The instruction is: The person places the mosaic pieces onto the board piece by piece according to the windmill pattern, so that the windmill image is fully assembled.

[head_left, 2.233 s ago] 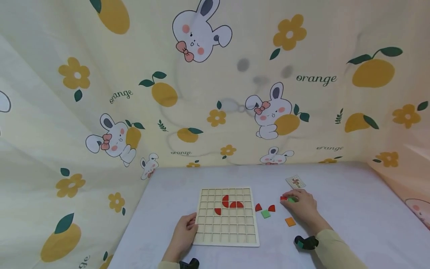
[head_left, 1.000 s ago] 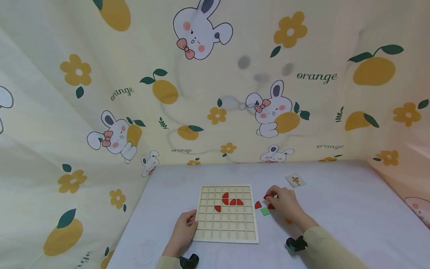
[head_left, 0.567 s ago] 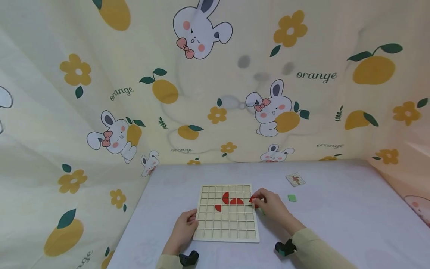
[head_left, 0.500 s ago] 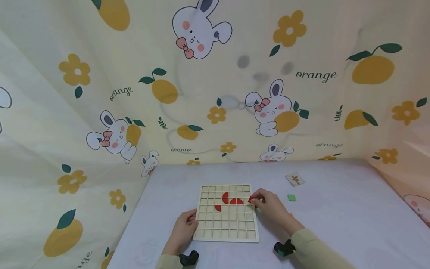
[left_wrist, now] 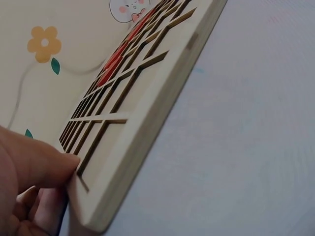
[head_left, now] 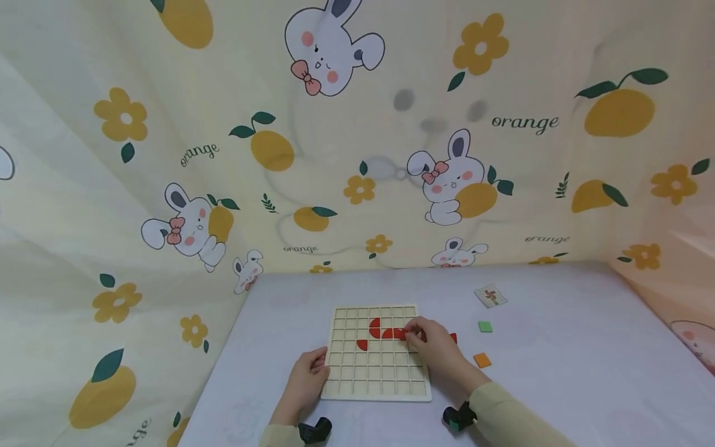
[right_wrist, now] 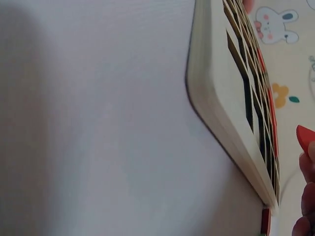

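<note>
**Red quarter-round going into the grid: seat it flat, keep the board pinned**

Red is what you are working with: your right hand (head_left: 432,347) pinches a small red piece (right_wrist: 305,139) between its fingertips, over the right part of the wooden grid board (head_left: 343,388), just beside the red pieces already seated (head_left: 385,332) in the upper middle cells. From the head view the piece itself is mostly hidden under your fingers; the right wrist view shows only its red tip above the board's edge.

Your left hand (head_left: 304,385) grips the board's near-left edge, thumb (left_wrist: 34,164) on top of the frame and fingers curled beneath. Keep that hold, since the board lies loose on the white table (head_left: 558,372) and a sideways push could slide it.

Lower the piece level into one cell, not across a rib. Judge its turn against the neighbours before letting go, because the curved side decides the pattern. Release by opening the fingertips upward, so you do not drag it out again.

Spare pieces lie right of the board: another red piece (head_left: 453,338), a green square (head_left: 485,326) and an orange square (head_left: 482,360). A small pattern card (head_left: 491,296) sits farther back.
</note>
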The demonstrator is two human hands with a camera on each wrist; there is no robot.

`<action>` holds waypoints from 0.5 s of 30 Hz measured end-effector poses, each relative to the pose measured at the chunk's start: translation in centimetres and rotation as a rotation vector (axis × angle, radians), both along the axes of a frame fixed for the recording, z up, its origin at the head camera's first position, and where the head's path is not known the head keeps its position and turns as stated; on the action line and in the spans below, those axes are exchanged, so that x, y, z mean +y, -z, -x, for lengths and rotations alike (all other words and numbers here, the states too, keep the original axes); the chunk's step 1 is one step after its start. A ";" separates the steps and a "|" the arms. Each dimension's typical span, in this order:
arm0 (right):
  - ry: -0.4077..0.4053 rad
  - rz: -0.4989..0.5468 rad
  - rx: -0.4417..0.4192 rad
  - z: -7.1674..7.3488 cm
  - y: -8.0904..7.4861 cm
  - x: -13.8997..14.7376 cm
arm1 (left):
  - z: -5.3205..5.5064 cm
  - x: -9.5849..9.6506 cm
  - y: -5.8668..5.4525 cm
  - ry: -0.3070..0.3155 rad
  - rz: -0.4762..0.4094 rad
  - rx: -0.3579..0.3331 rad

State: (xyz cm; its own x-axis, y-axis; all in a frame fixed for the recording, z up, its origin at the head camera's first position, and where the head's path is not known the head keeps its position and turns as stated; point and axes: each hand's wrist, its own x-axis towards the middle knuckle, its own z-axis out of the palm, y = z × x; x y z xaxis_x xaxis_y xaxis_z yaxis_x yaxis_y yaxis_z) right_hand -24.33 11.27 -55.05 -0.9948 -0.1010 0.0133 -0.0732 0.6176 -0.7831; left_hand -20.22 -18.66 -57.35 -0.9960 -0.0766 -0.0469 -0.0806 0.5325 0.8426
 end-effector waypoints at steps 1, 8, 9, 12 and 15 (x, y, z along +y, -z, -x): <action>-0.002 -0.006 0.007 0.0 0.0 -0.2 | 0.0 -0.1 0.0 0.001 0.001 0.001; -0.023 -0.017 0.020 0.4 -0.1 -1.2 | 0.0 0.0 0.0 -0.005 -0.006 -0.010; -0.029 -0.019 0.020 0.4 0.0 -1.3 | -0.1 0.0 0.0 -0.004 -0.007 -0.007; -0.053 -0.024 0.050 0.5 0.3 -1.9 | -0.1 -0.1 0.1 0.000 -0.007 0.007; -0.083 -0.012 0.082 0.7 0.6 -2.4 | -0.1 -0.1 0.2 0.001 0.005 0.023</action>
State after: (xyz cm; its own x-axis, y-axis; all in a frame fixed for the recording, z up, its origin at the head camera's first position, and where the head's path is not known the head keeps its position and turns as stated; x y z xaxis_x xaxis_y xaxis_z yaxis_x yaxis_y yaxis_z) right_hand -25.01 8.83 -55.67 -0.9787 -0.1836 0.0924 -0.1878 0.6162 -0.7649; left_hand -20.10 -18.75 -57.54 -0.9969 -0.0755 -0.0238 -0.0608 0.5372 0.8413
